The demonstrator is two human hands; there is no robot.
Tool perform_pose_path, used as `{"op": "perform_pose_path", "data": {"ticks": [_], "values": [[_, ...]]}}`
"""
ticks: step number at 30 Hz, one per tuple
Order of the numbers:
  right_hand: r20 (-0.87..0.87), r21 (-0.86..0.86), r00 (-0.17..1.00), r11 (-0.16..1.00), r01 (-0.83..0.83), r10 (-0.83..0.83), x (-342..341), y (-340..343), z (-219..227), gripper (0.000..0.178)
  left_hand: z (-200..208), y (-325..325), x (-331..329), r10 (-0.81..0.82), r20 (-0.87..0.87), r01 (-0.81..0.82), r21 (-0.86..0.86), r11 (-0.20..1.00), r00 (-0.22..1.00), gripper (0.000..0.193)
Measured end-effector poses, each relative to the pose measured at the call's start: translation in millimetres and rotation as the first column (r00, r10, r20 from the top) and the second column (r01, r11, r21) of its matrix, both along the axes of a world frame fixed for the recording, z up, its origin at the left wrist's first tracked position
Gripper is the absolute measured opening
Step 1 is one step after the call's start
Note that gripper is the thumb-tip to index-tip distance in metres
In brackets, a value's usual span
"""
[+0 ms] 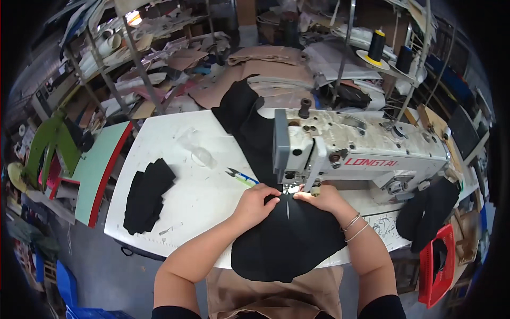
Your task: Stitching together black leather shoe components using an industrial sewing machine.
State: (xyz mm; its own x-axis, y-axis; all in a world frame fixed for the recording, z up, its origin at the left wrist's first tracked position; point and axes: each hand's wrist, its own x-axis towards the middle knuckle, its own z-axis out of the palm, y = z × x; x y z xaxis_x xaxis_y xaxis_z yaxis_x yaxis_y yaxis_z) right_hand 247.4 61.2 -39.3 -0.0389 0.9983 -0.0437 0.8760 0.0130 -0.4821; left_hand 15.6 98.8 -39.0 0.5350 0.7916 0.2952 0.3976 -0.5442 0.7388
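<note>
nearest, at the bottom edge: two black sleeves (pixel 383 307), both cut off there, with bare arms coming out and a tan cloth (pixel 222 292) over the lap between. hidden under the black cloth (pixel 287 247): part of the white table (pixel 191 212). hard to see: the needle, lost around the shiny metal foot (pixel 291 188) of the big white sewing machine (pixel 366 149). partly tucked behind the front of the machine: most fingers of the right hand (pixel 328 200), thumb pointing in at the cloth. pinching or just pressing: cannot tell. on the left hand (pixel 257 204), thumb and pointing finger close together at the cloth, with a small gap between; cannot tell if pinching.

as for the black cloth: dark all over, wide, rounded at the bottom, with one short pale line (pixel 288 210) near the top. lying on the table in front of the machine, top by the metal foot, bottom reaching past the near edge. behind the foot, more black fabric (pixel 254 133); cannot tell if joined on.

counted: one machine, two hands, two thin bangles (pixel 351 223) on the right wrist, one pair of snips (pixel 243 176) near the left hand, two dark thread cones (pixel 376 47) up high, one red basket (pixel 428 271) to the right, and one pile of black pieces (pixel 149 196) to the left, too close-stacked to count.
</note>
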Motion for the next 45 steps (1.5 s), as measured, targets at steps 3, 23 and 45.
{"op": "perform_pose_path", "data": {"ticks": [3, 23, 45], "values": [[-0.169, -0.111, 0.985, 0.994, 0.019, -0.038, -7, -1, 8, 0.076, -1, -2, -4, 0.007, 0.02, -0.008, 0.025, 1.0, 1.0, 0.018], [-0.087, -0.1, 0.995, 0.994, 0.039, -0.047, 6, 9, -13, 0.072, -3, 3, 0, 0.01, 0.042, -0.012, 0.031, 0.999, 0.999, 0.017], [0.108, 0.108, 0.989, 0.991, 0.085, -0.096, -15, -6, 25, 0.074, 0, 4, 7, 0.113, -0.013, -0.113, -0.003, 0.994, 0.993, 0.022]]}}
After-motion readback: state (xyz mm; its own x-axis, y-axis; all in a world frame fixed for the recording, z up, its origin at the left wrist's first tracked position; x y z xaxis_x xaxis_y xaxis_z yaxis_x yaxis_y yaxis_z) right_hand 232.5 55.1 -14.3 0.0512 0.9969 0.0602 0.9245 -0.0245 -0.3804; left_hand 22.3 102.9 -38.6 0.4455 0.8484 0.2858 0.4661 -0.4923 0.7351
